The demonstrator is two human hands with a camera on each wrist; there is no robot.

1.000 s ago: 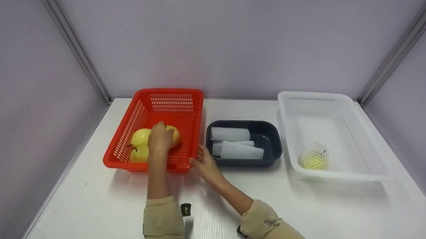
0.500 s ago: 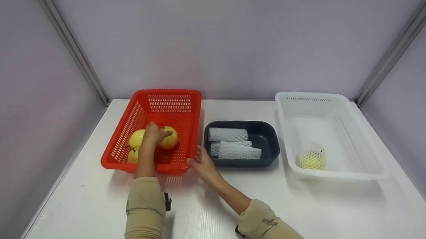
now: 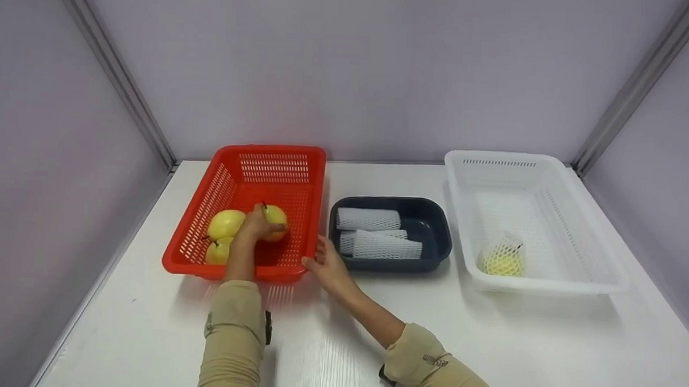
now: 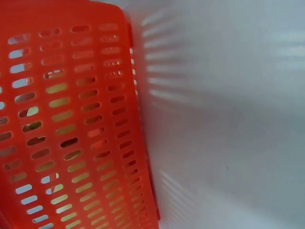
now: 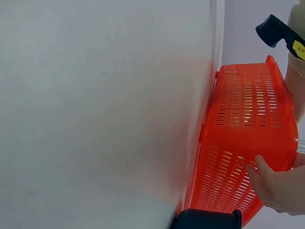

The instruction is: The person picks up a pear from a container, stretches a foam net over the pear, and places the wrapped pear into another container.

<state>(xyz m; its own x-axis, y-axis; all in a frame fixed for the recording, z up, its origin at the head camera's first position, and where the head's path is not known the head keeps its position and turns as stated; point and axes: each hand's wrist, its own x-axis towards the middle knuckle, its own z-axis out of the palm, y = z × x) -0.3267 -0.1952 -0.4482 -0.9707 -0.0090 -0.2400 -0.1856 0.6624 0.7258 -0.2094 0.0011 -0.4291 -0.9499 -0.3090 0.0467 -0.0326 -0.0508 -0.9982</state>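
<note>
In the head view my left hand [image 3: 256, 225] reaches into the red basket [image 3: 315, 198] and grips a round yellow pear [image 3: 275, 215], thumb across its near side. Its other fingers are mostly hidden. Two more yellow pears, one behind [image 3: 225, 224] and one nearer [image 3: 218, 252], lie left of the wrist, partly covered by the arm. My right hand [image 3: 329, 267] holds the basket's near right corner, thumb at the rim. The right wrist view shows its fingers [image 5: 257, 174] against the slotted outer wall. In the left wrist view the basket wall [image 4: 76, 124] hides the left hand.
A dark blue tub [image 3: 434, 258] with several white foam net sleeves [image 3: 369, 219] stands right of the basket. Farther right, a white basket [image 3: 587, 227] holds one pear [image 3: 502, 260] in a foam net. Panel walls [image 3: 350, 71] enclose the back and sides.
My left hand has shifted left, then closed around the right-hand pear from its left side. My right hand keeps its hold on the basket corner. The head view has shifted slightly.
</note>
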